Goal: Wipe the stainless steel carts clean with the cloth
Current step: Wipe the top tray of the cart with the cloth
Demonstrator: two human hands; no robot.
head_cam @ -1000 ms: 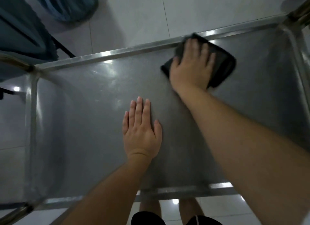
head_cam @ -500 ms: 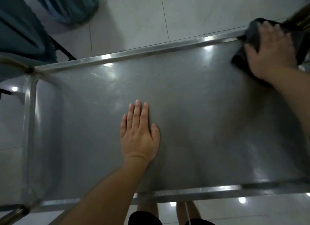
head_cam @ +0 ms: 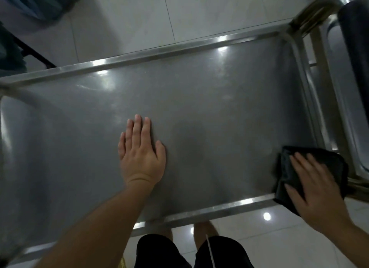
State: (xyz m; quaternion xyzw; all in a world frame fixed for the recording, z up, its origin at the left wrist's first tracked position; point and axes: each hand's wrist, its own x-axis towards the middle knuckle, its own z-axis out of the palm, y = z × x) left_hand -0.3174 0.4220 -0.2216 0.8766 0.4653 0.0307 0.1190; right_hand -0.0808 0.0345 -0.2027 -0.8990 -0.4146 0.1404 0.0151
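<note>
The stainless steel cart stands on the tiled floor under the person, and the dark cloth lies at its near right corner, overlapping the near rim. The right hand presses the cloth flat, fingers straight and spread, likely to drag it along the edge. The left hand rests open mid-cart, probably steadying it. Half a second earlier the cloth was at the cart's far right corner; the left hand is unmoved.
</note>
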